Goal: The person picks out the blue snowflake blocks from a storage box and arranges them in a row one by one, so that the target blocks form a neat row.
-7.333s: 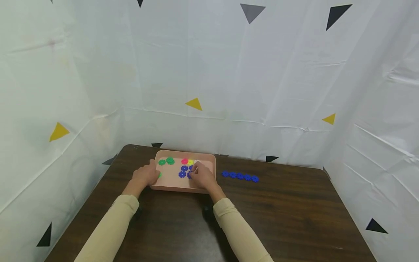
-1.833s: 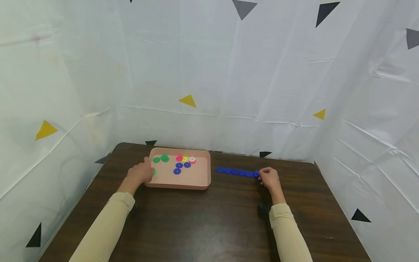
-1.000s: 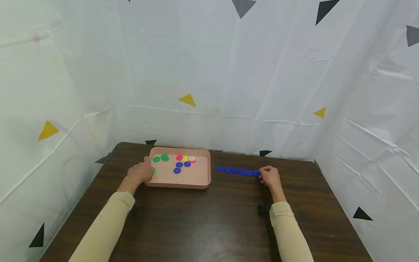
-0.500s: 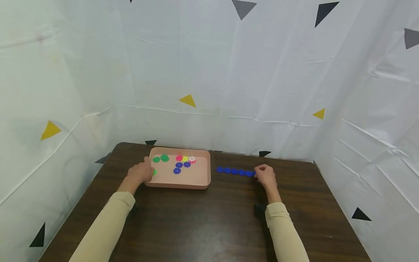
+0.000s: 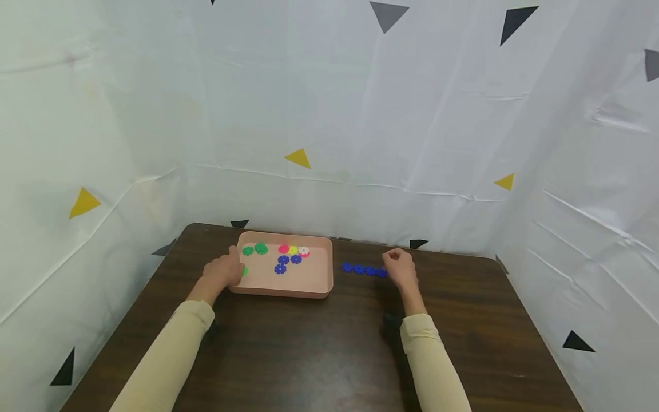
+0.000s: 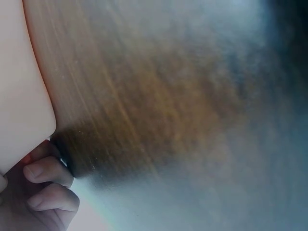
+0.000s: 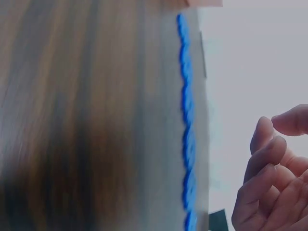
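My left hand [image 5: 223, 270] grips the left edge of a pink tray [image 5: 309, 280]. Its curled fingers [image 6: 50, 171] show under the tray's corner in the left wrist view, and a green disc [image 5: 245, 270] lies beside it. To the right of the tray, several blue flower-shaped discs [image 5: 364, 269] form a straight row on the table. My right hand [image 5: 400, 266] is raised over that row's right end, covering part of it in the head view. Its thumb and fingers [image 7: 262, 159] are loosely bent with nothing between them in the right wrist view.
Inside the tray lie blue discs [image 5: 283, 260], green discs [image 5: 261, 248], a yellow disc [image 5: 293, 250], pink discs [image 5: 284, 249] and a white one [image 5: 304, 250]. The dark wooden table [image 5: 309, 355] ends at white sheeting [image 5: 334, 114] behind and at the sides.
My right hand went from the tray to the row's right end, where a blue disc joined the row. It has since let go, lifted and moved left. The left hand stays on the tray.
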Demonstrator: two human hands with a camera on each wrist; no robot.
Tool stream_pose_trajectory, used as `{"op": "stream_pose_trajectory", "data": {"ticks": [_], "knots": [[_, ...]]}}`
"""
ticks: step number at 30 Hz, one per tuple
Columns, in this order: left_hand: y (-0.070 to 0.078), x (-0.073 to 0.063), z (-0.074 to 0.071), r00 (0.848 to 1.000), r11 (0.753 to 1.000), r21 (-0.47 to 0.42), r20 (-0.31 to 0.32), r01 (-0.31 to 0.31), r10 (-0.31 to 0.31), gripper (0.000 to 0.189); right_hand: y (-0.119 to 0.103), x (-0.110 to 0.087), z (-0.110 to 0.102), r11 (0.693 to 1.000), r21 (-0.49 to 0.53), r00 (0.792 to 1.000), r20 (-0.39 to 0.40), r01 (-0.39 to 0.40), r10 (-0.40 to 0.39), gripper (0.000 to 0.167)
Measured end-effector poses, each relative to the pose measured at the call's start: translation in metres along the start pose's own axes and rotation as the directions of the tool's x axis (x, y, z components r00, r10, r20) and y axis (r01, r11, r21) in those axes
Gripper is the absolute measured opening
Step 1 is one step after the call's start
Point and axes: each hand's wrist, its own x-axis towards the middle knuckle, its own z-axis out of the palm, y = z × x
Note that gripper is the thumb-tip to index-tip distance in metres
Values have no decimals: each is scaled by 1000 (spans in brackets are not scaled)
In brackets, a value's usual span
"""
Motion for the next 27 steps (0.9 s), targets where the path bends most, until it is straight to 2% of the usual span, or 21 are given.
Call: {"op": "stream_pose_trajectory", "data": {"ticks": [7, 14, 18, 27], "knots": [[0, 6, 4, 1000, 1000, 6, -6, 15, -15, 65, -25, -3, 20, 995, 54, 997, 16, 80, -81, 37], [0, 0, 3, 1000, 1000, -10, -25, -6, 6, 61, -49, -9, 42, 982, 124, 989, 40, 139, -145, 35], [0, -1, 2, 1000, 1000, -12, -23, -11, 11, 61, -60, -13, 57, 976, 132, 982, 45, 175, -182, 31], [-2, 5, 6, 1000, 1000, -18, -18, 15, -15, 67, -79, -20, 94, 956, 133, 953, 122, 260, -276, 29]]}}
